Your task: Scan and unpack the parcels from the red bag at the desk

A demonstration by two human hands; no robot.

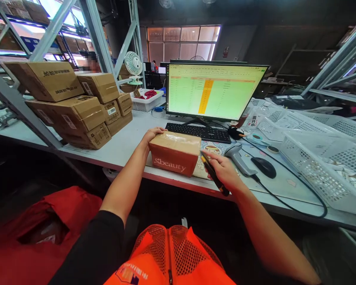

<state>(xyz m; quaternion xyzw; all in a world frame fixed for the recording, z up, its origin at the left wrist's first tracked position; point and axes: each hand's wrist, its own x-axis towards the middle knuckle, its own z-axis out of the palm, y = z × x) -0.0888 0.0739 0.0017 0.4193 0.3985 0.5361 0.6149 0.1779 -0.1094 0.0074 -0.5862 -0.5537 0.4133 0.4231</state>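
Note:
An orange-brown taped box (175, 153) printed "beauty" sits near the front edge of the white table (121, 146). My left hand (152, 134) grips its far left corner, fingers curled over the top. My right hand (222, 168) is closed round a black utility knife (214, 175) with a yellow tip, whose point is at the box's right end. A grey barcode scanner (239, 158) lies just right of that hand.
A monitor (213, 92) with a green spreadsheet stands behind a black keyboard (199, 132). A mouse (264, 166) and cable lie right. Stacked cardboard boxes (77, 107) sit left; white perforated baskets (320, 158) right. A red bag (44, 229) is on the floor.

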